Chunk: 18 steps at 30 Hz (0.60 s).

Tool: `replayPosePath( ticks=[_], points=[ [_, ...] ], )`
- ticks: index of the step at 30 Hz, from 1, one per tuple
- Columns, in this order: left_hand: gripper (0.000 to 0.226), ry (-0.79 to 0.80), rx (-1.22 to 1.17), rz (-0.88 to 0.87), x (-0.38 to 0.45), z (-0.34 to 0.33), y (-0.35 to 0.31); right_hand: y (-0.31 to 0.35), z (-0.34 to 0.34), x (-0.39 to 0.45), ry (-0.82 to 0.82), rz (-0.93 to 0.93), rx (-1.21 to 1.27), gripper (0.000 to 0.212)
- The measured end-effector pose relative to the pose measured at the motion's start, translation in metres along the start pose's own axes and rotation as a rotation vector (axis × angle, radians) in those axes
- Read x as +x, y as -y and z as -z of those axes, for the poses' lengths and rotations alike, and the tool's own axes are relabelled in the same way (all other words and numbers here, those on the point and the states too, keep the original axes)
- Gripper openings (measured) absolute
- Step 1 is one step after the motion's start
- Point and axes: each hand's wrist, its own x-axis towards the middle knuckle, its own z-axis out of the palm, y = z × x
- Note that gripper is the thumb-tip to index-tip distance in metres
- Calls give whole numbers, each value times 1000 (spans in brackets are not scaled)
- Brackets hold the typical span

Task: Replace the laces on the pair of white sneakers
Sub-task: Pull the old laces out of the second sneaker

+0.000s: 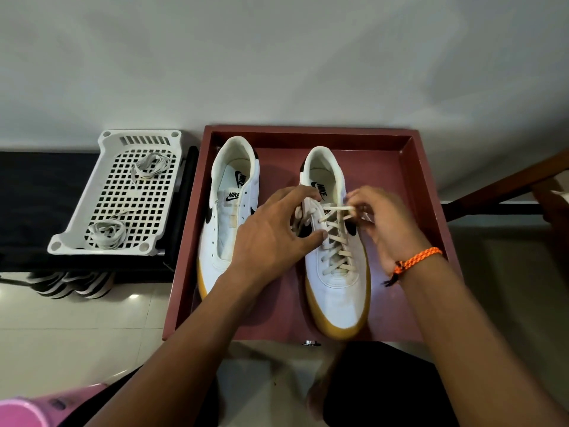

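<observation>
Cream lace is crossed almost to the top eyelets of the right sneaker in the maroon tray, so lacing looks nearly done; the unlaced left sneaker waits beyond the left hand. That hand braces the shoe's collar with curled fingers, while the right hand pinches the lace end, which next needs pulling through and tightening.

Plain white wall, glossy pale tiled floor, dark low bench at left
</observation>
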Motion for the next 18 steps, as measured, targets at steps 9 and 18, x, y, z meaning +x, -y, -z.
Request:
replayPosePath(
  ticks=[9,18],
  points=[
    [61,24,-48,-5,1,2,5,-1,1,-4,-213,615,-671,11],
    [62,28,-62,4,1,2,5,-11,-10,-12,-34,621,-990,8]
  ],
)
